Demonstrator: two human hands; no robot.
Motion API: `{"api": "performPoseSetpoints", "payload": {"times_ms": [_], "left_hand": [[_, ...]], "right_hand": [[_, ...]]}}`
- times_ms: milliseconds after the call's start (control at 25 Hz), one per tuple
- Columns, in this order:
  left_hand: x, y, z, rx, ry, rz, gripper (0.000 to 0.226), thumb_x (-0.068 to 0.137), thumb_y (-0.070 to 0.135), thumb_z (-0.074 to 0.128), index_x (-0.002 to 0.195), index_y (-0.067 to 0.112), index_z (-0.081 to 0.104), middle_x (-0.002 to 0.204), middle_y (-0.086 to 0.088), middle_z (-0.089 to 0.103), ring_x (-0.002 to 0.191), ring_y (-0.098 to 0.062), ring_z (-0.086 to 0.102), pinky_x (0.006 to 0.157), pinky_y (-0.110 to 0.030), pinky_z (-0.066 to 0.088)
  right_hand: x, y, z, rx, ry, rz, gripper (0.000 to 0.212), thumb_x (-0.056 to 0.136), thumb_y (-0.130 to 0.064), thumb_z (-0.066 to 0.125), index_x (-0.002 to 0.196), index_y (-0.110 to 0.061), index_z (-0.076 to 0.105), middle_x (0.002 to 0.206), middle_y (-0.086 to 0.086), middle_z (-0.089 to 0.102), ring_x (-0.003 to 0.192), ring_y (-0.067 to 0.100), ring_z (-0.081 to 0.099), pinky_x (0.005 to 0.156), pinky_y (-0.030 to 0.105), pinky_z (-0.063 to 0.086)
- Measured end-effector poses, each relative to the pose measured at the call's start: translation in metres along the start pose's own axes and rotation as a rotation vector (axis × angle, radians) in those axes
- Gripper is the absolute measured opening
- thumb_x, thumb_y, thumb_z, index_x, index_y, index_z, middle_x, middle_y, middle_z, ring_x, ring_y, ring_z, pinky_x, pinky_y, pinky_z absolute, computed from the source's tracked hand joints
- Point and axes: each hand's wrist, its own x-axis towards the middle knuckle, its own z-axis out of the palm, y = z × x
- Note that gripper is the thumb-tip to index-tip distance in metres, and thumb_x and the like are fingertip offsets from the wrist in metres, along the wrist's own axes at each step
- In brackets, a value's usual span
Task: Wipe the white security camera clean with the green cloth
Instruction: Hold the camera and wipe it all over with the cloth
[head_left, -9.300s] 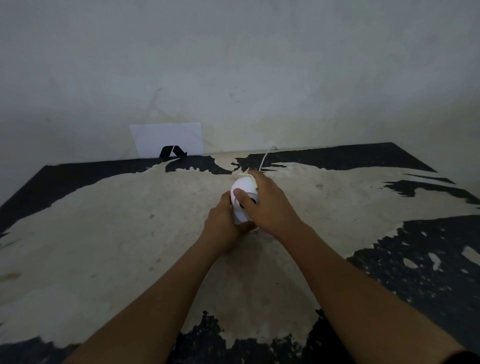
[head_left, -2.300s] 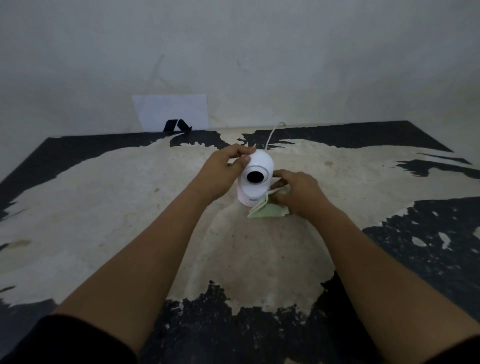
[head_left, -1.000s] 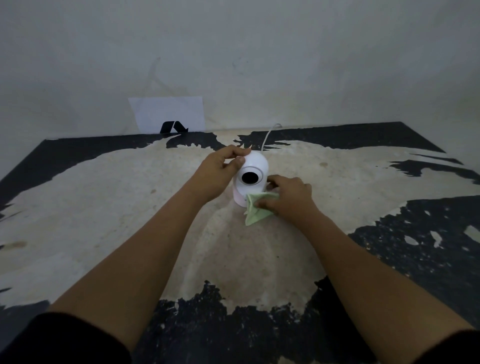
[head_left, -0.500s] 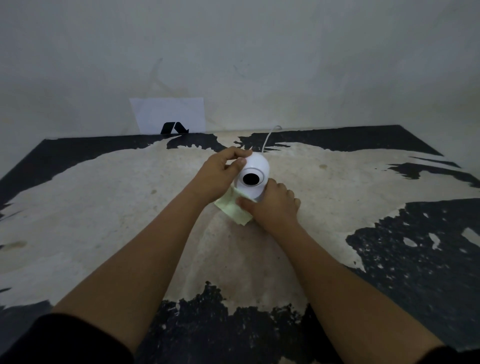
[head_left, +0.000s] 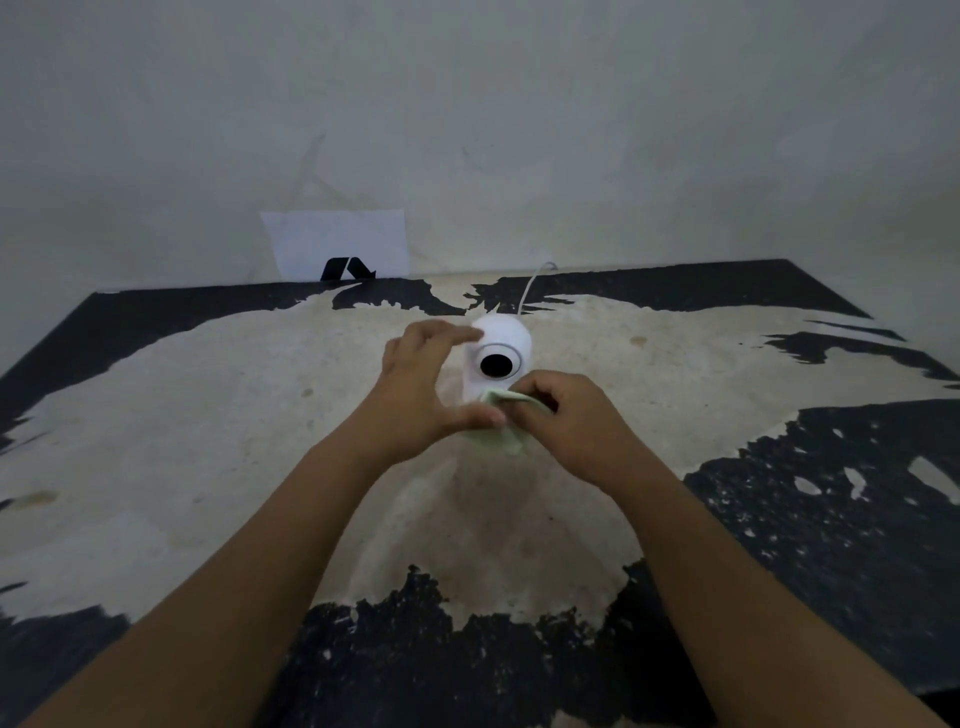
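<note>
The white security camera (head_left: 506, 338) stands upright mid-table, its black lens facing me. My left hand (head_left: 415, 384) curves round its left side, fingertips on top of the head, thumb stretched down to the cloth at the base. My right hand (head_left: 563, 415) pinches the pale green cloth (head_left: 496, 439) and presses it against the front of the camera's base, just under the lens. The base is mostly hidden by the cloth and both hands.
A white cable (head_left: 531, 288) runs from behind the camera to the wall. A white sheet with a black mark (head_left: 335, 241) leans on the wall at the back left. The table (head_left: 156, 415) is worn, beige with black patches.
My right hand has brought the cloth from the camera's lower left to the front of the base. My left thumb has dropped from the head to the cloth.
</note>
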Motion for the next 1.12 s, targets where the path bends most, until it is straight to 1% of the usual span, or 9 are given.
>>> {"api": "performPoseSetpoints", "payload": {"times_ms": [80,200,320,440,640,840,920,1000,1120], "left_hand": [[-0.008,-0.006,0.007,0.05,-0.06,-0.011,0.056,0.063,0.042,0.079,0.113,0.03,0.057,0.132,0.004,0.035,0.121,-0.014,0.028,0.098,-0.028,0.028],[0.002,-0.013,0.015,-0.01,0.101,-0.012,0.022,0.077,0.026,0.069,0.094,0.012,0.064,0.123,0.0,0.047,0.108,-0.017,0.047,0.086,-0.026,0.036],[0.017,-0.013,0.019,-0.161,0.236,-0.095,0.009,0.082,0.017,0.064,0.087,0.013,0.057,0.109,0.007,0.054,0.094,-0.012,0.054,0.078,-0.026,0.043],[0.029,-0.013,0.024,-0.164,0.247,-0.138,0.007,0.084,0.014,0.059,0.086,0.016,0.053,0.11,0.005,0.063,0.085,-0.009,0.056,0.066,-0.015,0.041],[0.036,-0.011,0.023,-0.215,0.303,-0.18,0.012,0.082,0.013,0.059,0.087,0.016,0.049,0.09,0.006,0.062,0.072,-0.006,0.053,0.055,-0.012,0.038],[0.045,0.0,0.043,-0.237,0.26,-0.128,0.049,0.071,0.025,0.072,0.111,0.017,0.044,0.112,-0.005,0.05,0.09,-0.02,0.053,0.067,-0.025,0.041],[0.047,0.002,0.052,-0.197,0.264,-0.149,0.066,0.067,0.027,0.076,0.122,0.015,0.039,0.119,-0.008,0.043,0.093,-0.022,0.049,0.073,-0.029,0.041],[0.045,-0.003,0.055,-0.197,0.276,-0.119,0.067,0.07,0.026,0.075,0.125,0.017,0.039,0.122,-0.01,0.045,0.097,-0.023,0.051,0.076,-0.033,0.044],[0.041,-0.015,0.043,-0.212,0.22,-0.07,0.055,0.075,0.023,0.071,0.123,0.024,0.044,0.12,-0.006,0.054,0.098,-0.022,0.06,0.08,-0.032,0.054]], "right_hand": [[0.002,-0.007,-0.004,0.071,-0.045,-0.016,0.012,0.086,-0.026,0.063,0.084,-0.018,0.07,0.067,-0.005,0.062,0.057,0.004,0.05,0.056,0.02,0.04],[0.009,-0.017,-0.014,0.227,-0.056,0.032,0.014,0.088,-0.031,0.062,0.088,-0.02,0.07,0.075,-0.006,0.064,0.065,0.004,0.054,0.064,0.019,0.043],[0.037,-0.021,-0.024,0.325,0.187,0.119,0.021,0.092,-0.038,0.053,0.105,-0.026,0.065,0.099,-0.011,0.064,0.092,0.005,0.057,0.082,0.025,0.043],[0.061,-0.018,-0.022,0.345,0.093,0.192,0.024,0.094,-0.034,0.05,0.113,-0.027,0.064,0.116,-0.008,0.061,0.11,0.016,0.056,0.095,0.036,0.045],[0.073,-0.004,-0.01,0.401,0.064,0.243,0.016,0.093,-0.027,0.053,0.102,-0.026,0.067,0.112,-0.003,0.064,0.107,0.02,0.059,0.094,0.046,0.052],[0.075,0.001,-0.014,0.487,-0.013,0.277,0.019,0.092,-0.027,0.056,0.106,-0.021,0.067,0.114,0.001,0.065,0.106,0.021,0.061,0.074,0.034,0.054],[0.075,0.002,-0.015,0.483,-0.007,0.266,0.018,0.092,-0.027,0.056,0.104,-0.02,0.067,0.113,0.002,0.066,0.104,0.021,0.061,0.075,0.037,0.055],[0.075,0.003,-0.015,0.505,-0.009,0.268,0.017,0.092,-0.027,0.056,0.103,-0.02,0.067,0.113,0.002,0.065,0.099,0.02,0.062,0.072,0.036,0.057],[0.074,0.002,-0.016,0.51,-0.014,0.263,0.018,0.092,-0.026,0.056,0.105,-0.02,0.066,0.113,0.002,0.064,0.094,0.016,0.061,0.062,0.025,0.05]]}}
